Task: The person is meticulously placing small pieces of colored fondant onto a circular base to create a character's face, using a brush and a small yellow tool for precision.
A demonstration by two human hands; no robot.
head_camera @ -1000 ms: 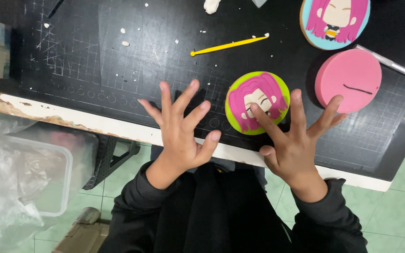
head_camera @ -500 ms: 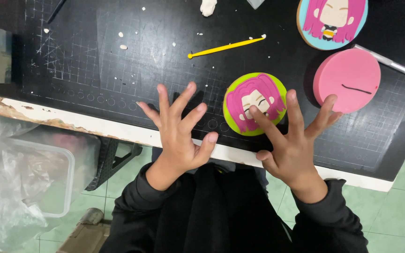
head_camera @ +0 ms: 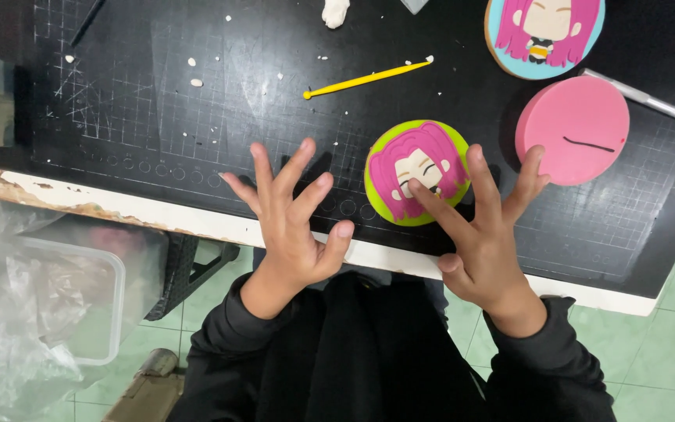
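**Mia:** What is the right hand (head_camera: 482,250) doing?

**Ben:** Its fingers are spread wide, and its grip holds nothing. One fingertip presses on the green round disc (head_camera: 418,172), the one with a pink-haired face on it.

**Mia:** And the left hand (head_camera: 291,227)?

**Ben:** It is open too, with nothing in it. It hovers over the black cutting mat (head_camera: 158,101), beside the disc but not touching it.

**Mia:** Where does the disc sit?

**Ben:** Flat on the mat, near the front edge of the table (head_camera: 119,215), right in front of the person.

**Mia:** Is it hard or soft?

**Ben:** I think the face is made of soft clay, so it looks light and easy to dent. A hard poke could squash the hair or the face. I would hold it by the green rim, not the top.

**Mia:** What else is close?

**Ben:** A plain pink disc (head_camera: 573,129) lies just beside it on the right. A blue disc (head_camera: 544,35) with another face is farther back. A yellow shaping tool (head_camera: 365,78) lies behind the green disc, and a silver craft knife (head_camera: 641,95) sits by the pink one.

**Mia:** Is there room to move?

**Ben:** Yes, the mat is open on the left, with only tiny white crumbs (head_camera: 195,81). The right is crowded, and the table edge is close.
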